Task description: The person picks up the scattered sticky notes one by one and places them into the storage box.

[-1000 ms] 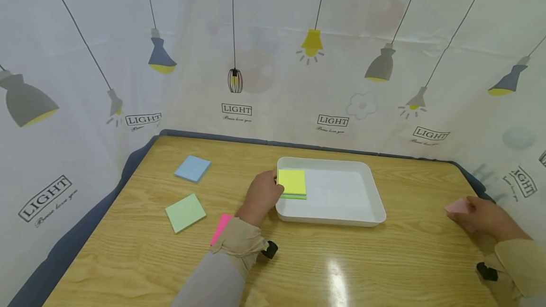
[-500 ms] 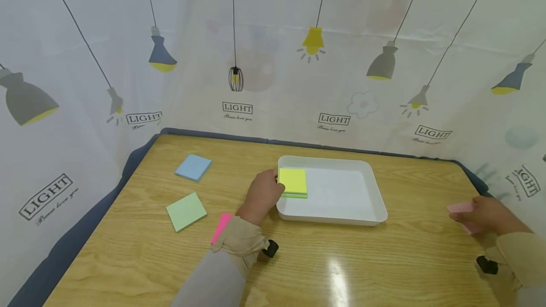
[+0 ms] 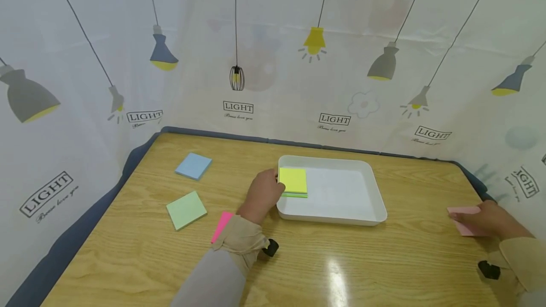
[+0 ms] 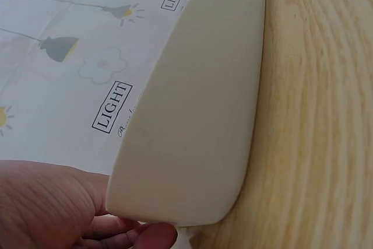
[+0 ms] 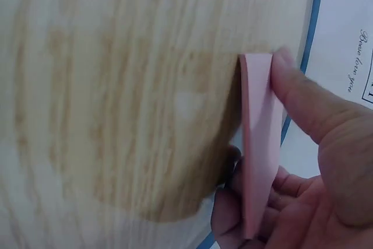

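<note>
My left hand [image 3: 262, 195] grips the left rim of a white rectangular tray [image 3: 341, 198], its thumb over the edge. A small stack of sticky note pads with a yellow one [image 3: 293, 179] on top lies inside against that same side. In the left wrist view the tray's outer wall [image 4: 186, 109] fills the middle, with fingers at its lower corner. At the far right of the table, my right hand [image 3: 496, 221] holds a pale pink sticky note pad [image 3: 466, 224]. The right wrist view shows this pad [image 5: 260, 132] edge-on between thumb and fingers, above the wood.
Left of the tray lie a blue sticky note pad [image 3: 193, 166] and a light green one [image 3: 186, 211]. A bright pink pad [image 3: 222, 226] is partly hidden by my left sleeve [image 3: 241, 240]. A lamp-printed curtain [image 3: 273, 51] stands behind the wooden table [image 3: 375, 264].
The pale pink pad in my right hand has turned and shows more of its face, as the hand shifted slightly right. My left hand stays on the tray rim.
</note>
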`<state>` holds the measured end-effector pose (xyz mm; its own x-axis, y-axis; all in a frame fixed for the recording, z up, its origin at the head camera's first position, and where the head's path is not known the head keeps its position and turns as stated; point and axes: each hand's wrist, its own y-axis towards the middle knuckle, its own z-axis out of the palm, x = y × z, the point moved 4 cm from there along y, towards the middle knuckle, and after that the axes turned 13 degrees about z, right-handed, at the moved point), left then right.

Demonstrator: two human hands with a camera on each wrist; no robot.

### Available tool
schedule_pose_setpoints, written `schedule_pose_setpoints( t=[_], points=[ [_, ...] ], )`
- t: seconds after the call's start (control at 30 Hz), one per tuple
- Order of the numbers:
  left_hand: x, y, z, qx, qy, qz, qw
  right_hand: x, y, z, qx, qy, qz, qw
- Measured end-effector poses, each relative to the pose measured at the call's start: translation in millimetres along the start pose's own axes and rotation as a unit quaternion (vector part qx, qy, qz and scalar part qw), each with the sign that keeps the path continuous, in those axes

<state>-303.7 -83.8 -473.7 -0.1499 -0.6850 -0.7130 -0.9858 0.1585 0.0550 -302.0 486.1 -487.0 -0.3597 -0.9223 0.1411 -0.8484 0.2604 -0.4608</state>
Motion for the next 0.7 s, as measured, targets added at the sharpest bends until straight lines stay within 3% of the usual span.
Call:
schedule_pose_setpoints(
  t=[0.23, 0.47, 0.7],
  points=[
    [-0.5, -0.4, -1.2, -0.001, 0.004, 0.0, 1.0, 9, -6, -6, -0.045, -0.004, 0.001, 0.999],
    [-1.1, -0.6, -2.1, 0.0, 0.006, -0.002, 1.0, 24, -8, -12, -0.061, -0.002, -0.049, 0.997],
    [-1.8, -1.0, -2.0, 0.0, 0.007, 0.004, 1.0, 45, -19, -14, -0.029, 0.09, -0.062, 0.994]
  ],
)
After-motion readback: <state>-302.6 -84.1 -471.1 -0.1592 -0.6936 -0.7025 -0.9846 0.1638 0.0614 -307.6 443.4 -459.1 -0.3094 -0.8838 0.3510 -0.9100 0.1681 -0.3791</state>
